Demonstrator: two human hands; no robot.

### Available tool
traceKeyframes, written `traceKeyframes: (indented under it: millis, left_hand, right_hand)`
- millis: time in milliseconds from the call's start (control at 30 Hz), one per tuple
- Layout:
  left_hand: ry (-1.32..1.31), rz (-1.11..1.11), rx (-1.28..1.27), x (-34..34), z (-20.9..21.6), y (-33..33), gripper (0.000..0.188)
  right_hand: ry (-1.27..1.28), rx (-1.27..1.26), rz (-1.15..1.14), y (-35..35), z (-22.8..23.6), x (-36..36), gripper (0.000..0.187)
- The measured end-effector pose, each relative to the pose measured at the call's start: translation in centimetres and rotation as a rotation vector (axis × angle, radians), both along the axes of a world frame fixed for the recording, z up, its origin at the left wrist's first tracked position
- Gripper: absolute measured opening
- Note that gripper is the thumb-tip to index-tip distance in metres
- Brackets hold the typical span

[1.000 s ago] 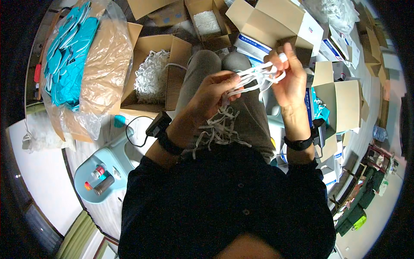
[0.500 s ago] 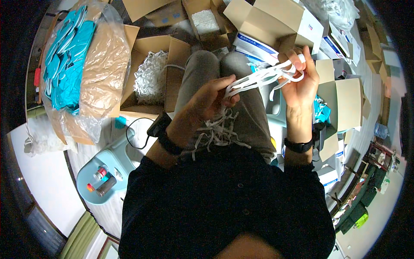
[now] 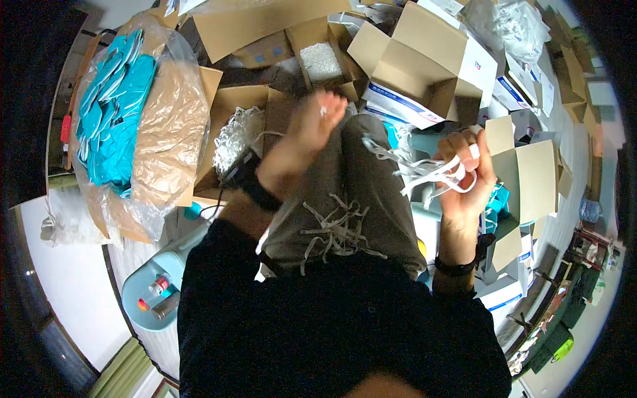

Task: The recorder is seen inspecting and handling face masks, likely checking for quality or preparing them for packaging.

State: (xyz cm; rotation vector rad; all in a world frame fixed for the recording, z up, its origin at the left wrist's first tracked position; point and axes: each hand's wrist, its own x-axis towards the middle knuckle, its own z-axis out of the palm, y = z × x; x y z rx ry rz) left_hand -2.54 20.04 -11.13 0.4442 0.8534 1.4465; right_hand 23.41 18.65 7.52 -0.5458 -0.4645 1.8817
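My right hand (image 3: 466, 174) is closed around a bundle of thin white straps (image 3: 424, 174), whose loops curl over the fingers and whose loose ends trail left above my right thigh. My left hand (image 3: 312, 123), blurred by motion, is raised over the left knee, fingers stretched out, away from the bundle. A small white spot shows at its fingers; I cannot tell what it is. More loose white straps (image 3: 337, 229) lie in a tangle on my lap. Left of my left hand stands an open cardboard box (image 3: 245, 99) with a heap of white straps (image 3: 233, 142) in it.
At far left, a clear plastic bag (image 3: 174, 126) holds flat teal pieces (image 3: 116, 116). A pale blue stool (image 3: 136, 292) carries bottles. Ahead are an open carton (image 3: 424, 43) and a box of white bits (image 3: 320, 61). Another open carton (image 3: 536, 179) stands close to my right hand.
My left hand has let go of the strap bundle and moved up and away to the left. My right hand still holds the straps, slightly lower, their left ends now swinging free.
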Motion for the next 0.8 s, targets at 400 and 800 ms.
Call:
traceKeyframes:
  millis: [400, 800]
  left_hand:
    - [0.969, -0.452, 0.552, 3.4, 7.9, -0.6, 0.058]
    - [0.772, -0.280, 0.130, 2.9, 14.9, -11.4, 0.030]
  right_hand:
    - [-0.025, -0.035, 0.162, -1.7, -4.5, -0.9, 0.035]
    - [-0.208, 0.072, 0.203, -3.5, -3.3, -3.9, 0.034]
